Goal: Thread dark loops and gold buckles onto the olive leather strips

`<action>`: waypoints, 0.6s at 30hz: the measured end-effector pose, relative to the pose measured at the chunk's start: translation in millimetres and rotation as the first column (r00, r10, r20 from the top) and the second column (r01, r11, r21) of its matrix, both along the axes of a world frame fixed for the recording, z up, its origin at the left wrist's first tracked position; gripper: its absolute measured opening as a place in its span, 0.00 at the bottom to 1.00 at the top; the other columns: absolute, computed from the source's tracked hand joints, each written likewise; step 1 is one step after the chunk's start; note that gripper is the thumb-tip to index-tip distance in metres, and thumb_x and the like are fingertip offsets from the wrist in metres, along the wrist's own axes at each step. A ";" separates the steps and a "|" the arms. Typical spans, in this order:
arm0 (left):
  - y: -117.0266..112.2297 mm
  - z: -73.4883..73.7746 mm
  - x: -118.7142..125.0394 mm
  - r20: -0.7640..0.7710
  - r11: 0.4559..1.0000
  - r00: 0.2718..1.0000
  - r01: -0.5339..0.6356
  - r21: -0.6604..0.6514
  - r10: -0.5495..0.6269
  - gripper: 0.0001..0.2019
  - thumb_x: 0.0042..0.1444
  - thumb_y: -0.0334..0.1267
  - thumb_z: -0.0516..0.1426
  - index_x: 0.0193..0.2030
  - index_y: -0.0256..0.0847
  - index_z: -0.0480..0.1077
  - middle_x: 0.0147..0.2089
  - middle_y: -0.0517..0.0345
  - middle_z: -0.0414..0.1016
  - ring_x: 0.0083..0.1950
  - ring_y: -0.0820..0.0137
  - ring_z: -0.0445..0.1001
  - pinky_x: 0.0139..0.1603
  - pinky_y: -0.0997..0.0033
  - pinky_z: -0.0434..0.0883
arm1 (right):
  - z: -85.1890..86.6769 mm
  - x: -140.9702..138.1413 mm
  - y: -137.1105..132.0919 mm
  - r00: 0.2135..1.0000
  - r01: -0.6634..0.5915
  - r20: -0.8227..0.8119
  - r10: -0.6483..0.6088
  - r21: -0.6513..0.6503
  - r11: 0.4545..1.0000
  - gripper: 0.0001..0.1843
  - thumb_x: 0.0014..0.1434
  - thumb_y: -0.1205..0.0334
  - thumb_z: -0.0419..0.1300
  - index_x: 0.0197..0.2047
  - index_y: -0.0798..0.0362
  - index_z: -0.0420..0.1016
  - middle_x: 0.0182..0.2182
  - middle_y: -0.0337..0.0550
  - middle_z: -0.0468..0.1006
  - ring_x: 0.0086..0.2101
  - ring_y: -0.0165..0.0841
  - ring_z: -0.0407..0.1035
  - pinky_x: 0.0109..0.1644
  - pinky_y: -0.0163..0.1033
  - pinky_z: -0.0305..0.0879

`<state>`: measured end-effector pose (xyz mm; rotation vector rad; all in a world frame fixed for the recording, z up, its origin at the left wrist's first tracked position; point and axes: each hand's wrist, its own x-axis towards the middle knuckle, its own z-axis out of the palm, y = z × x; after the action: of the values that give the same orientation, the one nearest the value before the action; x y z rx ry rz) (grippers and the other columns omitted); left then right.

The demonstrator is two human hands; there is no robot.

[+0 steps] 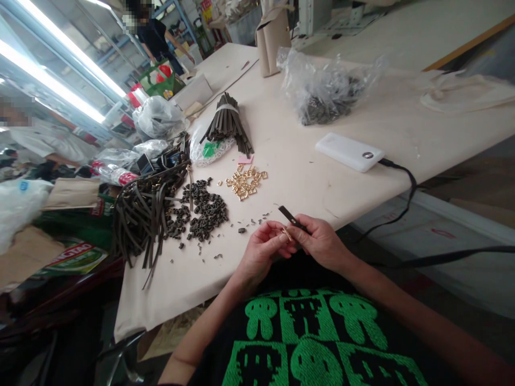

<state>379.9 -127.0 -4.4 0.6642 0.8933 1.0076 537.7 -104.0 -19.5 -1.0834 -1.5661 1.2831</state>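
Observation:
Close to my body at the table's front edge, my left hand [265,247] pinches a small gold buckle [287,234]. My right hand [319,240] is closed on a dark strap [287,215], whose end sticks up past the fingers and shows a small hole. The fingertips of both hands meet at the buckle; whether the strap runs through it is hidden. Beyond them lies a loose pile of gold buckles [243,182]. To its left is a heap of small dark loops [207,210], with dark scraps scattered in front.
Long dark straps [140,217] hang over the table's left edge. Farther back stand a tied strap bundle [226,120], a beige bag [273,40] and a filled plastic bag [328,94]. A white power bank [350,151] with a black cable lies right. People are in the background.

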 end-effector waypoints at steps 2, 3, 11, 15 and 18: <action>1.5 0.1 -2.0 -0.040 1.000 0.999 -0.008 0.014 0.009 0.13 0.49 0.38 0.69 0.35 0.36 0.70 0.31 0.57 0.79 0.27 0.74 0.78 0.24 0.83 0.71 | 1.3 1.7 0.6 1.000 -0.013 -0.008 0.012 -0.045 0.999 0.17 0.64 0.51 0.53 0.27 0.51 0.65 0.18 0.33 0.65 0.17 0.27 0.58 0.22 0.34 0.54; 2.8 0.3 -3.1 -0.060 0.999 0.998 -0.025 0.023 0.027 0.13 0.49 0.39 0.69 0.33 0.36 0.70 0.31 0.57 0.80 0.27 0.74 0.78 0.24 0.83 0.71 | 3.0 2.8 -0.3 1.000 0.009 0.006 -0.009 -0.041 0.999 0.17 0.65 0.51 0.52 0.28 0.51 0.66 0.19 0.33 0.66 0.17 0.28 0.58 0.22 0.34 0.54; 11.0 2.8 -6.6 -0.236 0.943 0.923 -0.254 0.214 0.303 0.10 0.52 0.41 0.66 0.34 0.37 0.73 0.36 0.55 0.80 0.37 0.70 0.80 0.32 0.77 0.74 | 17.1 3.7 -20.2 0.961 -0.049 0.278 -0.010 0.202 0.978 0.17 0.64 0.59 0.49 0.25 0.51 0.67 0.18 0.37 0.68 0.21 0.32 0.62 0.27 0.37 0.53; 8.2 2.9 -2.3 -0.284 0.907 0.885 -0.279 0.315 0.370 0.10 0.52 0.42 0.66 0.35 0.38 0.74 0.36 0.54 0.81 0.36 0.70 0.80 0.32 0.74 0.75 | 11.3 -0.7 -19.9 0.957 0.003 0.286 -0.052 0.170 0.986 0.18 0.64 0.60 0.49 0.22 0.50 0.63 0.17 0.37 0.67 0.21 0.31 0.62 0.27 0.38 0.53; 5.5 -0.2 -1.3 -0.357 0.866 0.831 -0.262 0.426 0.427 0.07 0.53 0.40 0.65 0.36 0.40 0.76 0.35 0.56 0.81 0.35 0.69 0.79 0.34 0.73 0.76 | 8.6 -2.9 -19.2 0.977 0.017 0.211 -0.039 0.102 0.995 0.18 0.64 0.60 0.48 0.22 0.50 0.63 0.16 0.36 0.67 0.20 0.31 0.62 0.26 0.37 0.55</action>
<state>378.6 -121.4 -4.6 1.0995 1.2766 1.4059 534.9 -123.2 -10.9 -1.2059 -1.7470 1.0861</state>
